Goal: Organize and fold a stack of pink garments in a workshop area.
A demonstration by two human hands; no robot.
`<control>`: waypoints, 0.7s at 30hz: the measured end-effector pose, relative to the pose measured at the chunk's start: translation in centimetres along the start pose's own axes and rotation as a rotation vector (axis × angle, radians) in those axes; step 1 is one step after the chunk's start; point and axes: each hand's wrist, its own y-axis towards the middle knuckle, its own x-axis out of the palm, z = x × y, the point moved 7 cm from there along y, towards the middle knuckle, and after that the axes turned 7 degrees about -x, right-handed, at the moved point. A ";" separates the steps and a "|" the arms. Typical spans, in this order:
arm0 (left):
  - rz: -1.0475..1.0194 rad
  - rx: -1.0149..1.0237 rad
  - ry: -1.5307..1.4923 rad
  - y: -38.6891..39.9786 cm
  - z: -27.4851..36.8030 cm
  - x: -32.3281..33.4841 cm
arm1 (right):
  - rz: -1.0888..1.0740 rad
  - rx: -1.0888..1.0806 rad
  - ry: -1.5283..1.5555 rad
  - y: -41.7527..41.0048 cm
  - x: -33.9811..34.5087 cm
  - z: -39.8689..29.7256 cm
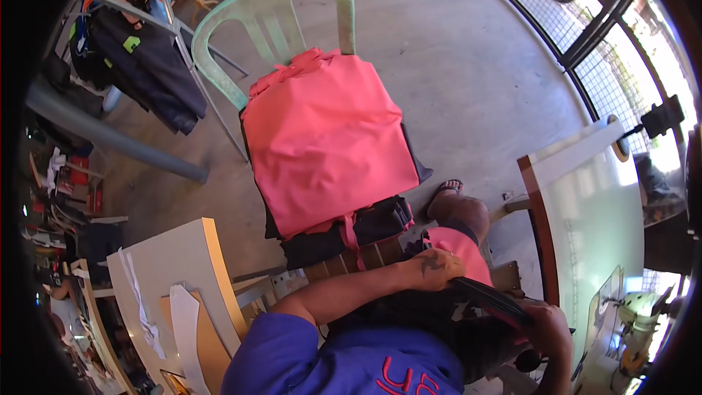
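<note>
My left hand [439,270] grips one end of a folded black fabric piece [485,295] above my lap. My right hand [548,330] holds its other end, near the edge of a pale sewing table [581,230]. Pink fabric [458,247] hangs over my leg beside my left hand. Before me, a green plastic chair [345,16] bears a stack of pink fabric pieces [329,142]. Black fabric [323,247] with a pink strip shows at the stack's near side.
A sewing machine [636,318] stands at the lower right. On the left, a table [159,241] carries white strips and a paper pattern piece [189,323]. Dark garments [148,60] hang from a metal rack [175,27] near a grey pole [120,131]. A mesh gate [548,16] borders the right.
</note>
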 end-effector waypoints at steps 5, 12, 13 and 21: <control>-0.135 -0.143 0.041 -1.2 3.7 -7.9 | -0.079 -0.273 -0.108 2.1 -3.4 -3.9; -0.174 -0.280 0.035 -3.4 6.9 -13.7 | -0.147 -0.382 0.013 5.4 -1.9 -6.3; -0.228 -0.314 0.074 -3.4 6.9 -13.6 | -0.142 -0.393 0.011 5.2 -1.8 -6.2; -0.350 -0.310 0.044 -4.0 7.8 -10.0 | -0.100 -0.408 0.027 2.7 -1.4 -3.6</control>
